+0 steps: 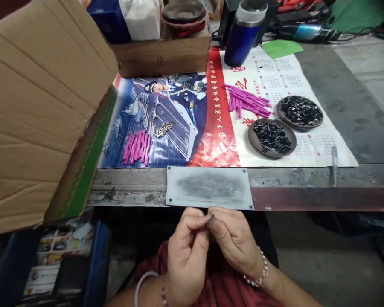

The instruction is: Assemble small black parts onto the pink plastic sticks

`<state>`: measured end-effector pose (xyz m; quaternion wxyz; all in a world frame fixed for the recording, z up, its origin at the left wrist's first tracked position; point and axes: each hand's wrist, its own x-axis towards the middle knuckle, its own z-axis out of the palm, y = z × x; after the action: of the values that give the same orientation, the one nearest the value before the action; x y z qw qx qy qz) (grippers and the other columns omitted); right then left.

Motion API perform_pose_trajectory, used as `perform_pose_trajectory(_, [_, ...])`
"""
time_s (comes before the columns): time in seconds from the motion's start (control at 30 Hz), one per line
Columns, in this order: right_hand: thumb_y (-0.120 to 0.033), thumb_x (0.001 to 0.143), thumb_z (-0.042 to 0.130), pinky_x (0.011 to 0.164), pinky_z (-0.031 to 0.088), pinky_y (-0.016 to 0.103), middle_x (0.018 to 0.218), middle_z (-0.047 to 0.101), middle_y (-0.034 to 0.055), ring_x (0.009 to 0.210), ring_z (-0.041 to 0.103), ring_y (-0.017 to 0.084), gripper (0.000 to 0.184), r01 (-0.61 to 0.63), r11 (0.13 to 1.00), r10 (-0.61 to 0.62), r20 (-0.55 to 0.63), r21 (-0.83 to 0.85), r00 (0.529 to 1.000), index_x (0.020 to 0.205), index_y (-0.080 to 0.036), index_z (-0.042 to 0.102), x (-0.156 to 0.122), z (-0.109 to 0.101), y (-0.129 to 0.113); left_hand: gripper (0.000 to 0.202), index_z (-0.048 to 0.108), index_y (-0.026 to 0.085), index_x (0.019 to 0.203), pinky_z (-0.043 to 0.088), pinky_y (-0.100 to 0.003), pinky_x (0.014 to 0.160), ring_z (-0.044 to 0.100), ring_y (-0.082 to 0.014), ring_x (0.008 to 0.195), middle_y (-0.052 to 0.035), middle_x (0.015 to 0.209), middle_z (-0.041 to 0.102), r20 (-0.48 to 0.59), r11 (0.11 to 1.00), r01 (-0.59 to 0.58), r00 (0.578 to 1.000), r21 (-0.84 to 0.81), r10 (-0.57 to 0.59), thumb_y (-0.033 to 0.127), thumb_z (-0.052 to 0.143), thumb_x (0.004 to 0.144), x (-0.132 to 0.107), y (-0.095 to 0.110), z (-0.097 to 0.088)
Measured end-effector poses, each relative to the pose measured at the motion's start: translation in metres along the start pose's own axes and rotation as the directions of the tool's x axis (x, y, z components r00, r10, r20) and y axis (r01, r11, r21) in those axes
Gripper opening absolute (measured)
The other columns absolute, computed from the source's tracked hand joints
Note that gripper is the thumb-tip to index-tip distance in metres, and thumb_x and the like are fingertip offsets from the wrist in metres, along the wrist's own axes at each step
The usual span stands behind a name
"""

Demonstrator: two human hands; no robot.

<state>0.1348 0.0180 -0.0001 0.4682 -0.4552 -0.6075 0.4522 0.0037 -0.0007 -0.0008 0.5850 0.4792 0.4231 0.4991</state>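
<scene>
My left hand (188, 256) and my right hand (238, 243) meet in front of the bench edge, thumbs and fingers pinched together. A tiny dark purplish bit shows between the fingertips; the rest of it is hidden. Just beyond them lies a pale metal plate (211, 187) with a grey smudge. Farther back on the left, several short pink wavy pieces (137, 147) lie beside a small patterned heap (164, 128). To the right are long pink sticks (249, 101) and two round dishes, a near dish (254, 144) and a far dish (316, 123), filled with small black parts.
A cardboard box flap (35, 106) rises at the left. Behind the printed poster (219, 145) stand a wooden box (163, 57) and a blue tumbler (241, 40). A clear tube-like tool (334, 166) lies at the right edge. Below left is a blue bin (99, 260).
</scene>
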Motion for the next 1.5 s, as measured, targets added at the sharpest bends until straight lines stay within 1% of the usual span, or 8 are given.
perform_pose_trajectory(0.2, [-0.023,0.099,0.054,0.071,0.046,0.026,0.089,0.052,0.0,0.079,0.053,0.014,0.005,-0.032,0.995,0.035,-0.024,0.097,0.999,0.096,-0.024,0.05,-0.002,-0.009,-0.005,0.022,0.063,0.029,0.11,0.05,-0.016,0.088,0.059,-0.01,0.093,0.0014,0.099,0.056,-0.025,1.0,0.006,1.0,0.006,-0.006,0.012,0.052,0.1,-0.001,0.0,0.001])
perform_pose_trajectory(0.43, [-0.019,0.094,0.063,0.065,0.046,0.025,0.081,0.055,0.0,0.073,0.054,0.014,0.006,0.074,0.986,-0.09,-0.105,-0.152,0.99,0.094,-0.02,0.058,-0.005,-0.008,-0.008,0.021,0.066,0.025,0.107,0.051,-0.021,0.082,0.059,-0.0132,0.089,-0.0014,0.095,0.056,-0.052,1.0,-0.023,0.998,0.008,0.024,0.01,0.056,0.097,-0.002,0.0,0.001])
perform_pose_trajectory(0.7, [-0.014,0.097,0.057,0.061,0.047,0.025,0.077,0.06,0.0015,0.066,0.058,0.013,0.008,0.113,0.944,-0.17,-0.166,-0.309,0.971,0.092,-0.018,0.061,-0.006,-0.003,-0.014,0.02,0.067,0.024,0.104,0.052,-0.021,0.075,0.059,-0.0132,0.082,-0.0012,0.09,0.057,-0.071,0.997,-0.065,0.995,0.041,0.068,0.01,0.055,0.096,0.0,0.002,0.003])
perform_pose_trajectory(1.0, [-0.016,0.099,0.051,0.052,0.044,0.024,0.067,0.056,0.0001,0.057,0.054,0.012,0.018,0.122,0.923,-0.189,-0.156,-0.365,0.97,0.082,-0.019,0.059,-0.003,0.005,-0.019,0.015,0.061,0.023,0.097,0.05,-0.021,0.074,0.057,-0.0129,0.082,-0.001,0.09,0.056,-0.061,0.997,-0.066,0.996,0.049,0.069,0.011,0.053,0.098,-0.005,0.002,0.0])
perform_pose_trajectory(1.13, [-0.014,0.098,0.053,0.064,0.053,0.026,0.082,0.064,0.0055,0.072,0.063,0.016,0.009,0.151,0.893,-0.195,-0.064,-0.424,0.979,0.099,-0.018,0.061,-0.002,0.003,-0.025,0.02,0.063,0.025,0.105,0.05,-0.022,0.075,0.058,-0.0137,0.084,-0.0014,0.092,0.055,-0.077,0.99,-0.102,0.991,0.095,0.109,0.009,0.052,0.098,-0.003,0.005,-0.004])
perform_pose_trajectory(1.23, [-0.009,0.098,0.05,0.072,0.056,0.027,0.092,0.065,0.0083,0.083,0.066,0.017,0.017,0.186,0.889,-0.166,0.082,-0.419,0.983,0.107,-0.017,0.06,0.001,-0.009,-0.03,0.019,0.064,0.025,0.102,0.048,-0.021,0.072,0.056,-0.013,0.08,-0.0009,0.089,0.053,-0.044,0.991,-0.081,0.995,0.109,0.086,0.011,0.051,0.099,0.003,0.01,-0.01])
perform_pose_trajectory(1.43, [-0.018,0.102,0.047,0.057,0.053,0.022,0.078,0.064,0.0049,0.066,0.064,0.014,0.02,0.225,0.916,-0.085,0.387,-0.333,0.918,0.091,-0.019,0.065,0.018,-0.047,-0.036,0.015,0.064,0.021,0.088,0.039,-0.022,0.062,0.047,-0.0115,0.069,-0.0008,0.082,0.048,0.277,0.997,0.072,0.958,0.003,-0.07,0.025,0.055,0.099,0.018,0.012,-0.026])
perform_pose_trajectory(1.5, [-0.025,0.101,0.053,0.055,0.052,0.02,0.073,0.064,0.0033,0.061,0.064,0.013,0.022,0.247,0.929,-0.109,0.434,-0.274,0.894,0.083,-0.02,0.065,0.023,-0.054,-0.034,0.022,0.065,0.02,0.082,0.034,-0.022,0.059,0.044,-0.0104,0.065,-0.0002,0.079,0.048,0.302,0.991,0.128,0.947,-0.025,-0.114,0.035,0.059,0.098,0.02,0.005,-0.027])
